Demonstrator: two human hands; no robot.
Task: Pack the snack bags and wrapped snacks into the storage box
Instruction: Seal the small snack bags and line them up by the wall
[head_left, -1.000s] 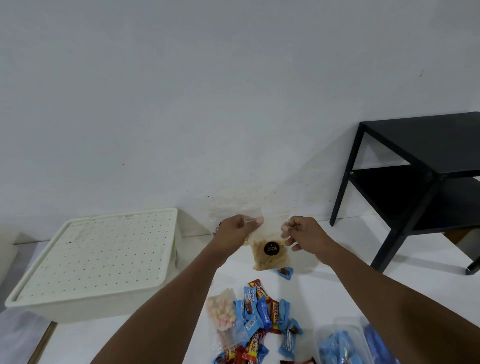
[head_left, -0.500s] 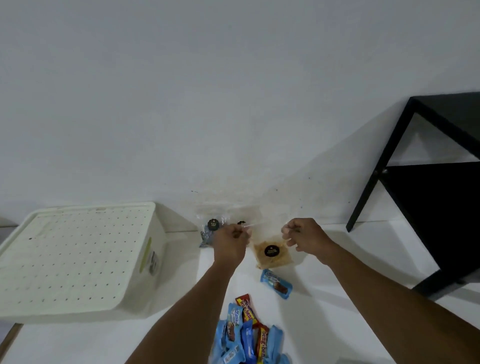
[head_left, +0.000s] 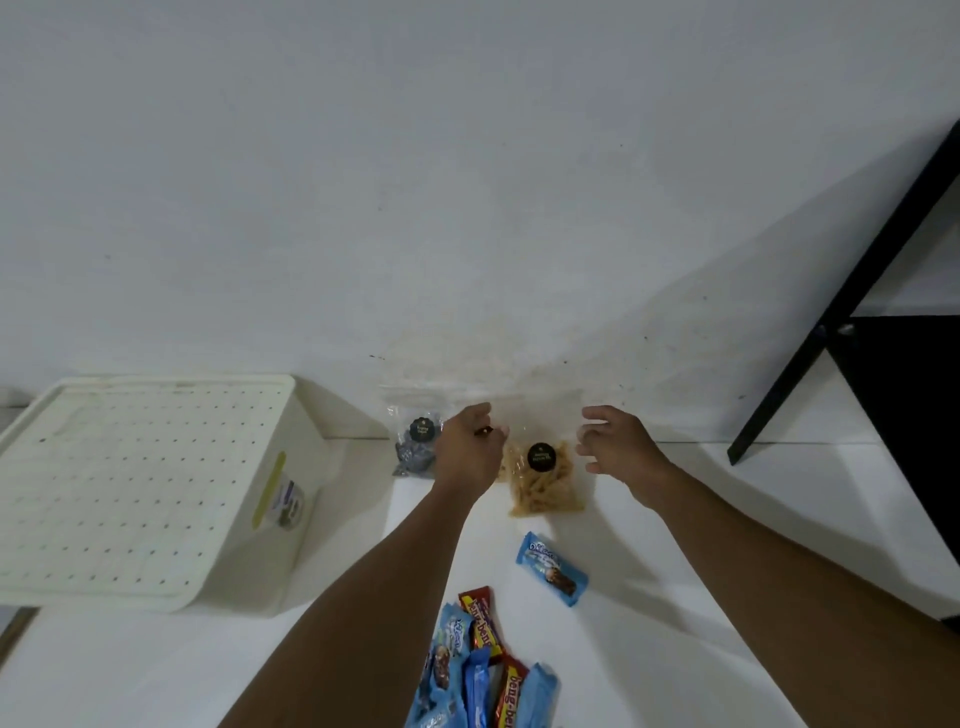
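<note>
Left fingers (head_left: 485, 431) pinching snack bag (head_left: 540, 475), right fingers (head_left: 592, 447) spread beside it

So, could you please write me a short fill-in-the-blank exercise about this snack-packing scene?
1. The storage box has its perforated lid ____.
2. The clear bag of tan snacks bears a round ____ sticker.
3. The lone blue wrapped snack lies nearer the person's ____ hand.
4. The right hand has its fingers ____, gripping nothing.

Answers: on; black; right; open
</note>
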